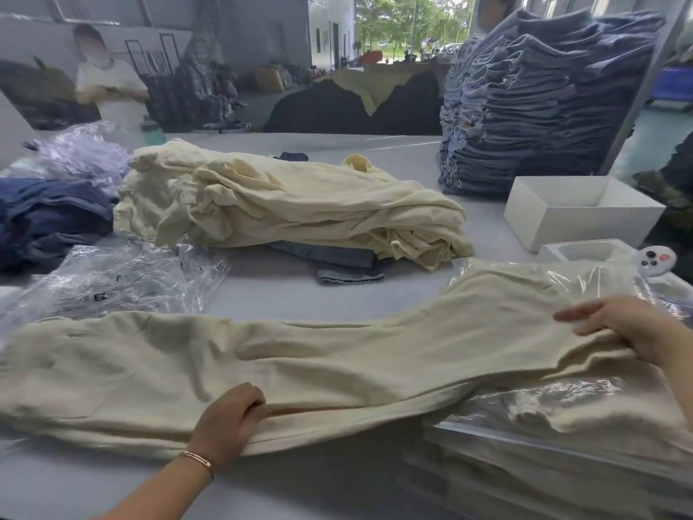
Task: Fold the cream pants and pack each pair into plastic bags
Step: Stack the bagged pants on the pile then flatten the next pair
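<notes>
One pair of cream pants [307, 369] lies stretched across the table in front of me, its right end draped over a stack of bagged cream pants [562, 433]. My left hand [228, 422] grips the near edge of the pants, fingers curled into the fabric. My right hand [633, 328] lies on the right end of the pants, fingers mostly straight, with the cloth bunched under it. A heap of loose cream pants [292, 204] sits mid-table behind. Empty plastic bags [123, 279] lie at the left.
A tall stack of folded blue jeans [532, 103] rises at the back right, beside an open white box [577, 215]. Dark blue garments [48, 215] pile at the left. A person in white [108, 84] stands at the back left. A metal post [645, 80] slants at right.
</notes>
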The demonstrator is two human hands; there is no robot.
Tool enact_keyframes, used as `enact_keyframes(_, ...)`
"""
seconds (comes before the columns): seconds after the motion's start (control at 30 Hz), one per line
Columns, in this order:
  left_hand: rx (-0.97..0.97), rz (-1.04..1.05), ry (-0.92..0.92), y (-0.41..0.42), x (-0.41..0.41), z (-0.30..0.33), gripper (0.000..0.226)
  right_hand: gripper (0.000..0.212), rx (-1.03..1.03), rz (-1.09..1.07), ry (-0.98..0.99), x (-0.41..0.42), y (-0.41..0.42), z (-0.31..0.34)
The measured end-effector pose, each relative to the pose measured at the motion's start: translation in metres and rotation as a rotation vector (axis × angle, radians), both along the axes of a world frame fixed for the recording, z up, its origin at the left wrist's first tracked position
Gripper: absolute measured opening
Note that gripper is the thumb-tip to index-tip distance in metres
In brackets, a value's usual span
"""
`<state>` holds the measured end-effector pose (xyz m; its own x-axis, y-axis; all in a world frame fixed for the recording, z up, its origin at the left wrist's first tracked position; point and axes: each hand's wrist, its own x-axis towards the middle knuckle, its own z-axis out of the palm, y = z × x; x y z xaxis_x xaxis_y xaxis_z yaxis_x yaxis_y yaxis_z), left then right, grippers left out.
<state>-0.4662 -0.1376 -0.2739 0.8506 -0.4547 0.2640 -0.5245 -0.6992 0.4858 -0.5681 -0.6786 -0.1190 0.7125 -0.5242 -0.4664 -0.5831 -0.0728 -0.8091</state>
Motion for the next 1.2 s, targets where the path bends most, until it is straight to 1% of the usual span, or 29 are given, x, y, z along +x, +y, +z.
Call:
enact_keyframes(0.1, -0.231, 0.146, 0.084, 0.001, 0.007, 0.021, 0.015, 0.046, 0.021, -0.053, -0.007, -0.002, 0.003, 0.001)
enact_keyframes(0.17, -0.263, 0.132, 0.105, 0.011, 0.012, 0.033, 0.012, 0.049, 0.022, -0.068, 0.001, -0.002, 0.007, 0.003)
enact_keyframes(0.2, -0.232, 0.095, 0.135, 0.017, 0.013, 0.037, 0.017, 0.05, 0.021, -0.076, 0.004, -0.003, 0.009, 0.005)
enact_keyframes(0.27, -0.101, 0.018, 0.194, 0.028, 0.01, 0.038, 0.023, 0.053, 0.007, -0.092, 0.006, -0.003, 0.013, 0.007)
enact_keyframes(0.37, 0.119, -0.047, 0.25, 0.034, 0.004, 0.034, 0.031, 0.056, 0.005, -0.127, 0.003, -0.002, 0.015, 0.009)
enact_keyframes(0.43, 0.235, -0.074, 0.281, 0.034, 0.0, 0.033, 0.033, 0.056, 0.018, -0.152, 0.0, -0.002, 0.016, 0.011)
enact_keyframes(0.57, 0.329, -0.079, 0.27, 0.034, -0.003, 0.036, 0.029, 0.056, -0.005, -0.147, 0.014, -0.005, 0.017, 0.018)
enact_keyframes(0.63, 0.273, -0.105, 0.27, 0.037, -0.007, 0.037, 0.031, 0.049, -0.027, -0.12, 0.026, -0.007, 0.011, 0.018)
enact_keyframes(0.7, 0.171, -0.148, 0.367, 0.043, -0.013, 0.035, 0.034, 0.04, -0.065, -0.057, 0.05, -0.007, 0.009, 0.015)
enact_keyframes(0.73, 0.165, -0.188, 0.438, 0.044, -0.016, 0.034, 0.034, 0.034, -0.1, -0.024, 0.06, -0.006, 0.009, 0.012)
enact_keyframes(0.8, 0.228, -0.26, 0.51, 0.045, -0.015, 0.032, 0.035, 0.028, -0.175, 0.002, 0.072, -0.004, 0.015, 0.007)
enact_keyframes(0.87, 0.29, -0.299, 0.535, 0.042, -0.01, 0.032, 0.036, 0.029, -0.273, 0.002, 0.067, -0.003, 0.017, 0.004)
enact_keyframes(0.9, 0.343, -0.312, 0.523, 0.041, -0.007, 0.031, 0.033, 0.031, -0.309, -0.016, 0.055, -0.003, 0.017, 0.003)
enact_keyframes(0.93, 0.412, -0.322, 0.493, 0.039, -0.004, 0.03, 0.024, 0.035, -0.32, -0.045, 0.029, -0.003, 0.015, 0.002)
enact_keyframes(0.97, 0.486, -0.332, 0.454, 0.037, -0.001, 0.029, 0.016, 0.039, -0.311, -0.079, -0.006, -0.003, 0.015, 0.001)
enact_keyframes(1.0, 0.55, -0.326, 0.422, 0.035, 0.0, 0.027, 0.014, 0.043, -0.299, -0.111, -0.041, -0.002, 0.013, 0.0)
enact_keyframes(1.07, 0.687, -0.306, 0.392, 0.03, -0.001, 0.024, 0.02, 0.046, -0.314, -0.127, -0.067, 0.003, 0.013, -0.004)
enact_keyframes(1.13, 0.829, -0.293, 0.404, 0.023, -0.001, 0.027, 0.028, 0.039, -0.385, -0.109, -0.044, 0.007, 0.014, -0.011)
enact_keyframes(1.2, 0.842, -0.264, 0.538, 0.015, 0.003, 0.039, 0.029, 0.029, -0.452, -0.048, -0.014, 0.012, 0.014, -0.019)
